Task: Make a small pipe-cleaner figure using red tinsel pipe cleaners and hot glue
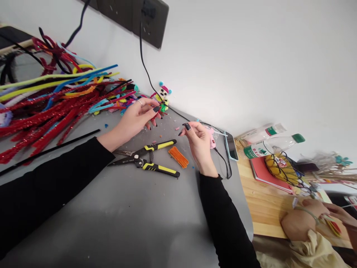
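My left hand is curled, thumb against the fingers, around a small red piece that is mostly hidden by them. My right hand pinches thumb and fingertips together; whatever is between them is too small to make out. Below the hands lie wire-stripper pliers with black-and-yellow handles, spread apart by a spring. Beside them is a flat orange bundle of pipe cleaner. Small figures made of pipe cleaner stand behind my left hand. A pink glue gun is partly hidden behind my right hand.
Many pipe cleaners pile up at left. A black cable runs from the wall socket across the grey mat. A phone, bottles and a wire basket are at right, near another person's hands.
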### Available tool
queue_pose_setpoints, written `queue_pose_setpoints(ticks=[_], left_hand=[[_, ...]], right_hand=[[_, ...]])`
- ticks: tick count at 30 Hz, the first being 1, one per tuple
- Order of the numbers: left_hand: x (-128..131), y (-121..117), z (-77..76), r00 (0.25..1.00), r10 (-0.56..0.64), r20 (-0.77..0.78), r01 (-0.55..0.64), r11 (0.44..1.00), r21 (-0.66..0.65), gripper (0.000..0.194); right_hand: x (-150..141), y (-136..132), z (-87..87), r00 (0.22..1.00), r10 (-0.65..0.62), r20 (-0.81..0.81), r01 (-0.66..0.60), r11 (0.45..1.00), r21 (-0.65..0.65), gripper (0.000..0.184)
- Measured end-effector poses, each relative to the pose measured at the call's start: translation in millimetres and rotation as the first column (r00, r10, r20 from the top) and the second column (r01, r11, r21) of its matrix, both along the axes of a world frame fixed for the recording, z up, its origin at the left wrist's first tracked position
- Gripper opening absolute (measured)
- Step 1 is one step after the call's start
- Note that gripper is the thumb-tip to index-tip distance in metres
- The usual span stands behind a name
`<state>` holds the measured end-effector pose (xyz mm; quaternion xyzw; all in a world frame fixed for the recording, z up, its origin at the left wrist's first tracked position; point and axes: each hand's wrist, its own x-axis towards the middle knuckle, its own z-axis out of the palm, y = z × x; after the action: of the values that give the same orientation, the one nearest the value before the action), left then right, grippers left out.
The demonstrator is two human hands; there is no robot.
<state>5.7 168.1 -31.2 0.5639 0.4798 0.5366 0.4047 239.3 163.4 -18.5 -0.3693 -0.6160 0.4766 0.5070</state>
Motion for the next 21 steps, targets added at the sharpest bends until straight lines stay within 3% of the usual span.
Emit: queue_pose_setpoints(ticks=[5, 8, 11, 13, 16, 21], left_hand=[[12.7, -11.1, -3.1, 0.96, -0.077, -0.269, 0.101, 0.992, 0.079, 0.034], [13.3, -12.1, -8.7, 0.836, -0.07, -0.544, 0.172, 0.975, 0.138, 0.036], [11.7, -9.4, -13.2, 0.731, -0.046, -0.681, 0.241, 0.951, 0.195, 0.033], [11.4, -7.9, -13.2, 0.744, -0.031, -0.668, 0.273, 0.926, 0.262, 0.029], [12.5, -10.0, -7.1, 0.824, -0.002, -0.566, 0.258, 0.891, 0.373, 0.027], [17.6, -22.2, 6.5, 0.898, -0.04, -0.439, 0.234, 0.887, 0.399, 0.026]], right_hand=[[-3.0, -1.3, 2.3, 0.997, 0.074, -0.028, -0.077, 0.989, -0.127, 0.046], [-3.6, -1.9, 5.1, 0.994, 0.094, -0.047, -0.1, 0.984, -0.15, 0.048], [-3.0, -2.3, 6.8, 0.988, 0.13, -0.081, -0.142, 0.977, -0.16, 0.046], [-2.6, -3.1, 6.6, 0.987, 0.145, -0.074, -0.155, 0.975, -0.16, 0.046], [-3.6, -5.1, 4.0, 0.991, 0.132, 0.01, -0.13, 0.982, -0.14, 0.047], [-10.8, -9.3, -0.9, 0.983, 0.113, 0.143, -0.104, 0.992, -0.066, 0.052]])
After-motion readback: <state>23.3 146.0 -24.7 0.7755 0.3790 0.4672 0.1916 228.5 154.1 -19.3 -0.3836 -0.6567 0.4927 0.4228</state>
